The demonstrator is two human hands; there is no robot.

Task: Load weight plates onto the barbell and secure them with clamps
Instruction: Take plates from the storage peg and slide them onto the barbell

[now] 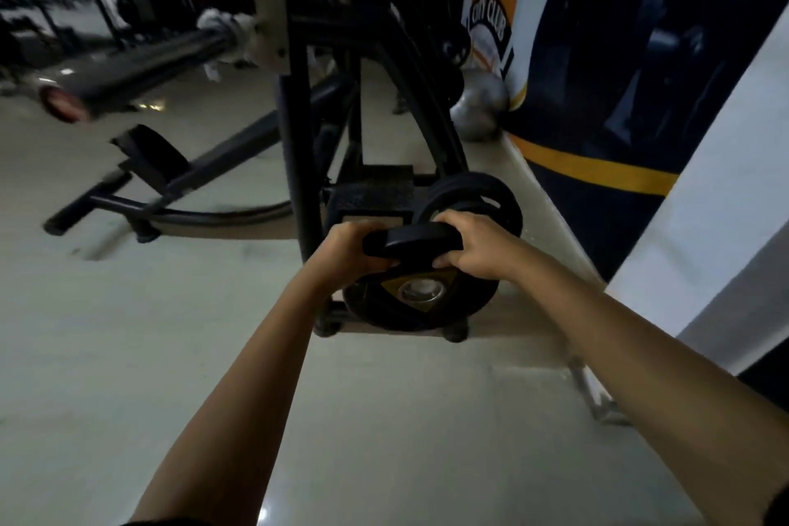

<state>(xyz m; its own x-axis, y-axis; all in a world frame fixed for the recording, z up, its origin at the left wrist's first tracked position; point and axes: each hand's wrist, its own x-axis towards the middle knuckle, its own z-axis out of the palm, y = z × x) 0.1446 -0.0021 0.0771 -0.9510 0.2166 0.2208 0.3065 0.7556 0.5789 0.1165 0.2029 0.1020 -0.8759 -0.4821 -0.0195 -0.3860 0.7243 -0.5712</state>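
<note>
Hands: we count two, left hand [348, 246] and right hand [476, 246], both wrapped tight around the top rim of one black weight plate [412, 290].
Plates: we see two; the gripped plate stands on edge at the foot of the black rack frame [294, 141], and a second plate [469, 199] stands just behind it.
Barbell: one, its dark sleeve [141, 64] jutting out upper left with a red end cap, well apart from the plates; we see no plate on it.
Open room: bare floor [128, 333] spreads to our left and below the arms; to our right the plates sit close to a low ledge and a painted wall [619, 77].
Surface: pale, smooth, faintly glossy flooring.
Room: dim gym, blurred machines at the back.
</note>
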